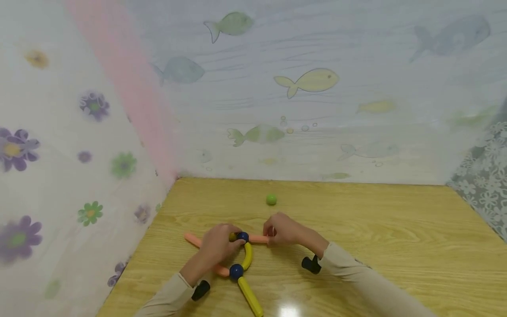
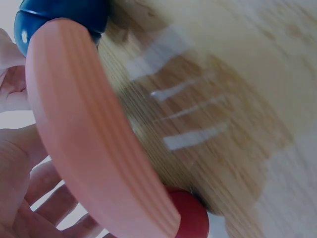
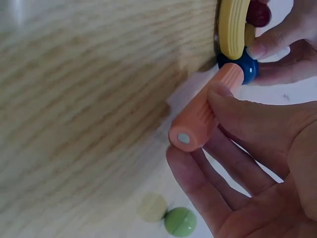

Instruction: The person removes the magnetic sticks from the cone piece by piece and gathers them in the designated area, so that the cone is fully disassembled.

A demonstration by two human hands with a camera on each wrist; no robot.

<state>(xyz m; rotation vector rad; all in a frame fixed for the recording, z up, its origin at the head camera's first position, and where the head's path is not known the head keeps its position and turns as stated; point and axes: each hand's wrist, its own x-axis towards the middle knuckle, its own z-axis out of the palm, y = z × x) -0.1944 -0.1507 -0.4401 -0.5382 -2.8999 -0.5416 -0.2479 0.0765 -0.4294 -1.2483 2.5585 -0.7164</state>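
Salmon rod (image 1: pixel 258 239), in head view: lay just right of the upper blue ball (image 1: pixel 243 237), near end touching it. Saw the right hand (image 1: pixel 286 229) pinching the rod's outer end, thumb and fingers of the left hand (image 1: pixel 217 242) clamped on the ball. Judged the step in hand as seating rod on ball; for the next move, judged a steady ball and straight push needed before easing the right fingers off. Noted below the ball a curved yellow piece (image 1: pixel 248 257), then a lower blue ball (image 1: pixel 236 272) and a straight yellow rod (image 1: pixel 250 297). Found a green ball (image 1: pixel 271 200) well apart, beyond the upper ball and to its right.

Left wrist view: found a curved salmon bar (image 2: pixel 99 134) reaching a red ball (image 2: pixel 195 213); some fingers apart behind it. Could not match its blue end ball to the upper one.

Right wrist view: confirmed right thumb and fingers on the rod, silvery disc (image 3: pixel 184 138) on its free end. In the way: left thumb beside the joint, curved yellow piece touching the upper ball, perhaps easily jarred.
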